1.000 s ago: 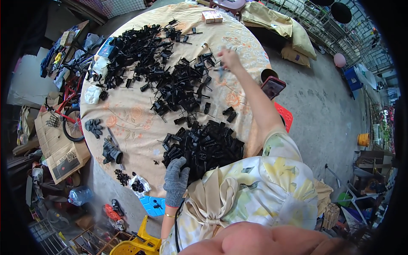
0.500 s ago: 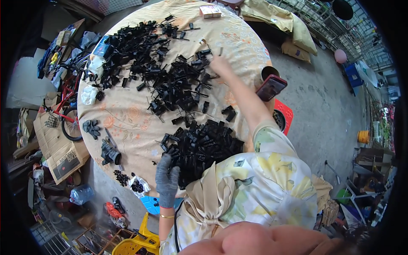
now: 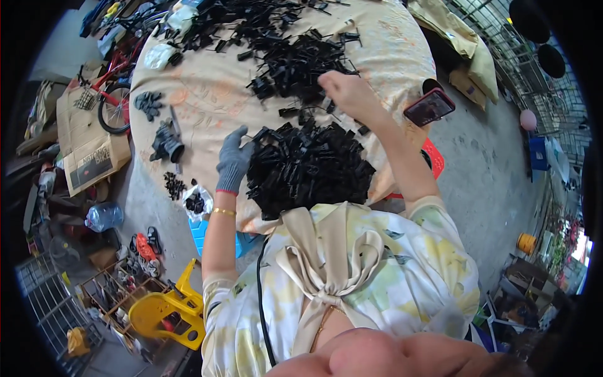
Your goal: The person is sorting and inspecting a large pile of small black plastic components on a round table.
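My left hand [image 3: 235,162], in a grey knitted glove with a red cuff, rests against the left edge of a near heap of small black plastic parts [image 3: 308,169]. Its fingers are stretched and I see nothing in them. Bare and closed, my right hand [image 3: 352,95] hovers at the right side of a farther heap of black parts with thin prongs [image 3: 295,66]. A small greyish piece shows just below its fingers; whether the hand holds it is hidden. Both heaps lie on a round table with a patterned beige cloth [image 3: 195,122].
Grey gloves [image 3: 166,143] lie on the table's left, near a plastic bag of small black bits [image 3: 196,200]. A phone [image 3: 430,108] is at the right table edge. A red stool [image 3: 433,158] and a yellow chair [image 3: 169,308] stand beside the table.
My view has shifted toward me. My right hand has come back from the far heap's far right side to its near right side. My left hand stays beside the near heap.
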The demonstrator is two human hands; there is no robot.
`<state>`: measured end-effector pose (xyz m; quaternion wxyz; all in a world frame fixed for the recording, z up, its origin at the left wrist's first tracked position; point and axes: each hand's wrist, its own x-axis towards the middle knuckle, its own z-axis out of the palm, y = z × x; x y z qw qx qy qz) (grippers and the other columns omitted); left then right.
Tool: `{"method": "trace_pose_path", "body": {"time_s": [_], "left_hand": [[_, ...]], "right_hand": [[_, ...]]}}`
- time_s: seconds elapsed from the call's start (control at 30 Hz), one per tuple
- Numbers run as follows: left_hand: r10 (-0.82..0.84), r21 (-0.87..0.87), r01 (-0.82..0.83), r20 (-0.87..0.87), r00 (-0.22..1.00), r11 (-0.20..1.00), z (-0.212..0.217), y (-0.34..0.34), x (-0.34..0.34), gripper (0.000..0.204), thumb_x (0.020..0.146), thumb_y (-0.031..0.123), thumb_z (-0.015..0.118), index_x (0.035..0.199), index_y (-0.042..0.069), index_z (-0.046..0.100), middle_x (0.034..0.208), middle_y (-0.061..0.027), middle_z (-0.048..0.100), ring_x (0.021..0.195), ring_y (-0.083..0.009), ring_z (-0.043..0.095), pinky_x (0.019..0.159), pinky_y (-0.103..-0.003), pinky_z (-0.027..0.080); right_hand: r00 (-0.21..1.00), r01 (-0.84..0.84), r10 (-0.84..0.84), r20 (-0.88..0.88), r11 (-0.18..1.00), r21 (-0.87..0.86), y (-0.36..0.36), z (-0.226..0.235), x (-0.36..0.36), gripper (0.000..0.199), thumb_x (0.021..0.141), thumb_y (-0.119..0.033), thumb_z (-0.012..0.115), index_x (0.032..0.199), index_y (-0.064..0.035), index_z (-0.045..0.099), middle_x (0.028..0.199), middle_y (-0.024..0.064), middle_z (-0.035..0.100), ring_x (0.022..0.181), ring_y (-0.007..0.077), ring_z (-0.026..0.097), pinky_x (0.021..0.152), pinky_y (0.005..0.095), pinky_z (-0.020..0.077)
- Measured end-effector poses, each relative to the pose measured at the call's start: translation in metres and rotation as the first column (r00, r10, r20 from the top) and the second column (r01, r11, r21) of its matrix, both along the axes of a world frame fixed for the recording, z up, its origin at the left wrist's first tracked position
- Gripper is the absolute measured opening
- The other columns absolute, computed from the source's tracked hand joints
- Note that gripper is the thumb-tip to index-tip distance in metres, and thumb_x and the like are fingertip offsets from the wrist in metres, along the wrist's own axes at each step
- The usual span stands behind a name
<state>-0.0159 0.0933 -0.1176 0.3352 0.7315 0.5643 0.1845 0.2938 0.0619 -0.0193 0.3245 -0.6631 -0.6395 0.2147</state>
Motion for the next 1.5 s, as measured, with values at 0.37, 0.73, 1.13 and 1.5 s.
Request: {"method": "trace_pose_path", "body": {"time_s": [0.37,0.73,1.13,1.5], "left_hand": [[-0.217,-0.062,0.216,-0.506,0.835,0.974,0.013,0.02,0.039,0.053,0.076,0.028,0.062,0.125,0.017,0.045,0.111,-0.013,0.057,0.104,-0.0306,0.051,0.088,-0.041,0.041],[-0.015,-0.181,0.171,0.644,0.765,0.969,0.058,-0.022,0.046,0.034,0.085,0.006,0.05,0.118,0.0,0.045,0.092,-0.0094,0.057,0.084,-0.0163,0.057,0.075,-0.027,0.048],[0.049,-0.249,0.256,0.798,0.6,0.934,0.105,-0.113,0.066,0.037,0.084,0.002,0.053,0.12,-0.001,0.043,0.104,-0.0079,0.055,0.092,-0.0131,0.053,0.083,-0.025,0.043],[0.129,-0.391,0.437,0.845,0.518,0.81,0.108,-0.126,0.06,0.063,0.075,0.006,0.069,0.128,0.002,0.036,0.115,-0.0085,0.049,0.103,-0.0169,0.05,0.088,-0.03,0.046]], "right_hand": [[0.766,-0.173,-0.154,-0.624,0.885,-0.431,-0.112,-0.01,-0.026,0.037,0.082,-0.021,0.06,0.113,-0.0031,0.051,0.073,-0.0022,0.052,0.056,0.0038,0.048,0.049,0.0189,0.041],[0.635,-0.171,-0.135,-0.761,0.936,-0.309,-0.155,0.001,-0.058,0.019,0.088,-0.013,0.051,0.099,0.001,0.057,0.07,0.003,0.055,0.059,0.0087,0.054,0.054,0.024,0.0471],[0.902,-0.06,0.173,-0.395,0.957,0.283,-0.135,0.026,-0.093,0.01,0.074,-0.009,0.068,0.078,-0.0024,0.062,0.062,0.0038,0.054,0.05,0.011,0.048,0.047,0.0235,0.0393],[0.68,-0.168,0.019,-0.733,0.977,-0.13,-0.132,0.028,-0.09,0.012,0.077,-0.01,0.065,0.079,-0.0005,0.058,0.064,-0.0041,0.053,0.058,0.0008,0.044,0.052,0.0187,0.0376]]}}
